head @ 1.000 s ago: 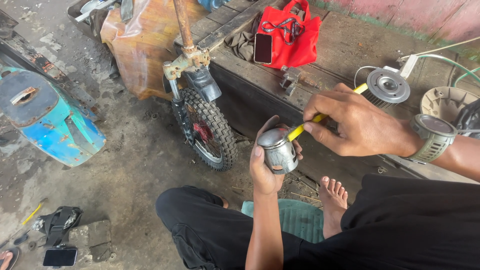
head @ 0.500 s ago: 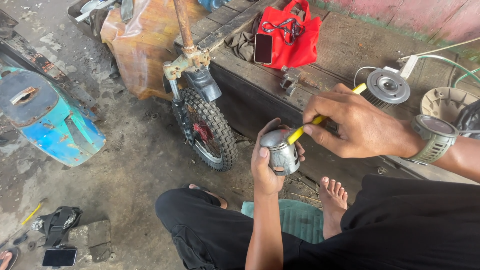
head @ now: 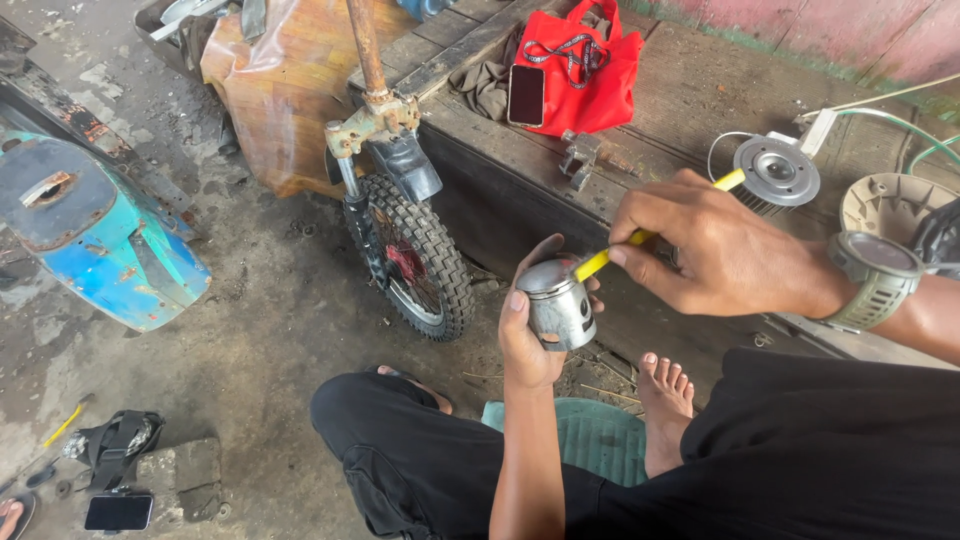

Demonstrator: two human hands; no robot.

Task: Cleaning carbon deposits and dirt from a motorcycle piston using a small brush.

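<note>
1. We see a wooden platform running across the upper right, with a concrete floor below it.
2. A blue scooter body panel lies on the floor at the left, well apart from our hands.
3. A small knobby wheel on a rusty fork stands against the platform edge, just left of our hands.
4. A red bag sits on the platform with a dark phone leaning against it.
5. A round grey metal part with a white cable lies on the platform beyond our right hand.
6. Our right hand, a grey watch on its wrist, is closed around a yellow tool, whose tip touches the piston's top.
7. Our left hand is wrapped around a silver piston, held upright in front of the platform edge, above our knees.
8. A second phone lies on the floor at the lower left.
</note>
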